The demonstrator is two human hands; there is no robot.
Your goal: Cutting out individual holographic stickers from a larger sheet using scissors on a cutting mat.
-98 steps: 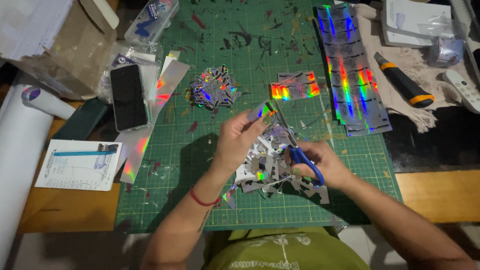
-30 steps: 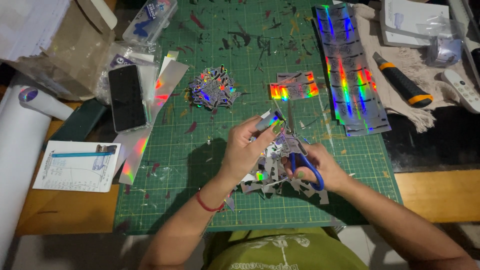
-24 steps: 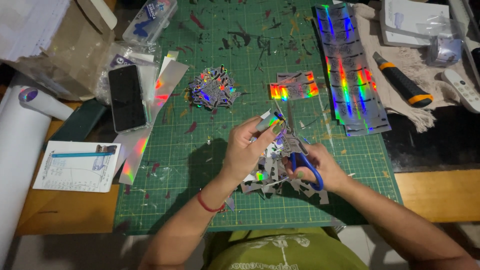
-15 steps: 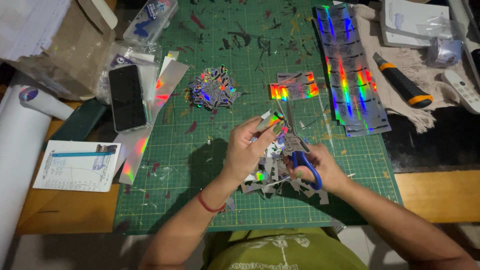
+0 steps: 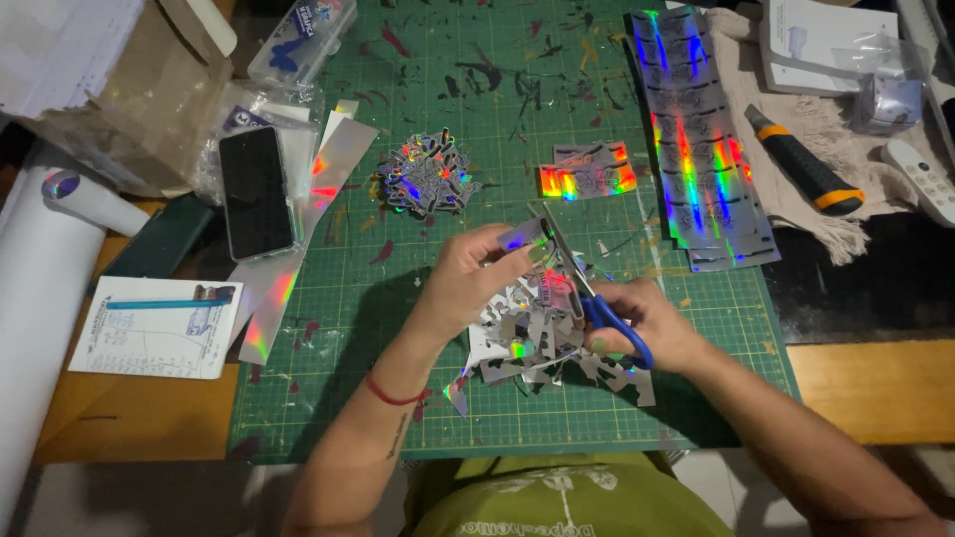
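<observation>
My left hand (image 5: 476, 280) pinches a small holographic sticker piece (image 5: 524, 237) above the green cutting mat (image 5: 328, 398). My right hand (image 5: 647, 320) grips blue-handled scissors (image 5: 607, 316), their blades reaching up against the held piece. Under both hands lies a heap of silver holographic offcuts (image 5: 542, 353). A pile of cut-out holographic stickers (image 5: 428, 177) rests on the mat beyond my left hand.
Uncut holographic sheets (image 5: 696, 139) and a short strip (image 5: 587, 179) lie to the upper right. A utility knife (image 5: 804, 171) rests on a cloth, a white remote (image 5: 920, 179) beside it. A phone (image 5: 256, 191), paper roll (image 5: 40, 298) and leaflet (image 5: 159, 326) sit left.
My hands have shifted slightly up and left over the scrap heap, turning the small piece while the scissors stay against it.
</observation>
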